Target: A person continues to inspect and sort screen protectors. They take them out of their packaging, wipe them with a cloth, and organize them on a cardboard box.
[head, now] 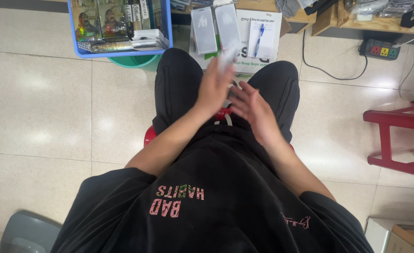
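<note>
**Pale card over my knees**

My left hand pinches a pale, blurred flat piece (its detail is smeared), raised just in front of the white box. My right hand hovers beside it, fingers spread, gripping nothing.

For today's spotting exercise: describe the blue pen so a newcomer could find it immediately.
Start at the white box on the floor beyond the seated person's knees. On it lies a spiral notepad, right of two grey packets. The blue pen rests on that notepad, the only slim blue thing there.
</note>
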